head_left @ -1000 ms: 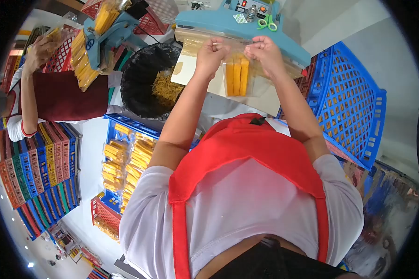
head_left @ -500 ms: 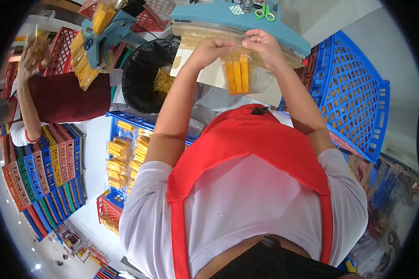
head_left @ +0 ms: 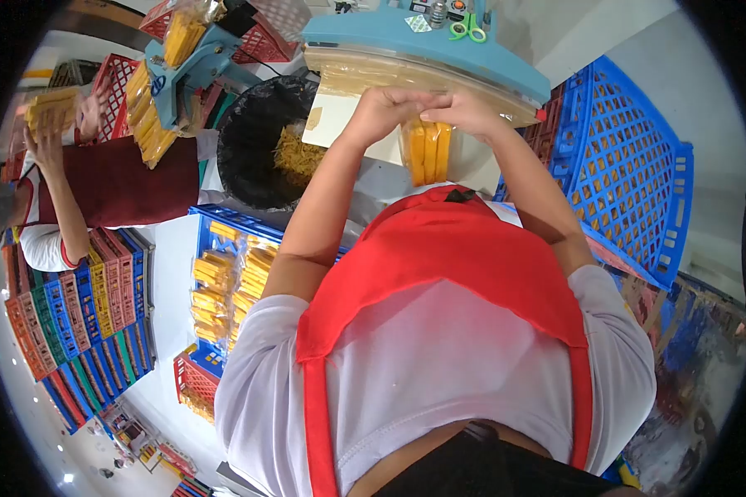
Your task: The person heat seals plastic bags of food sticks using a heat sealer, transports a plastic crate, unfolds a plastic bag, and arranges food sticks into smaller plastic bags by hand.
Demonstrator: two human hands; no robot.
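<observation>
Both hands are pinched on the top of a clear plastic bag (head_left: 428,157) that hangs down with several yellow sticks standing upright in it. My left hand (head_left: 381,112) grips the bag's upper left, its fingers bent inward. At the upper right, my right hand (head_left: 471,116) is closed on the bag's edge, and the fingertips of both hands nearly meet. Just beyond the hands lies the teal sealing machine (head_left: 427,45), with a tan strip (head_left: 348,73) along its front. The bag hangs in front of a pale work surface (head_left: 331,124), apart from the machine's bar.
Green-handled scissors (head_left: 469,31) lie on the machine. A black-lined bin (head_left: 244,157) with yellow scraps stands left. A blue crate (head_left: 630,157) rises at right; another blue crate (head_left: 265,224) holds bagged sticks. At far left a co-worker's hand (head_left: 48,145) holds a bag beside another teal machine (head_left: 186,70).
The bag has come down slightly toward my body, and my hands have drawn closer together, curling over its top. The co-worker's bag has moved lower.
</observation>
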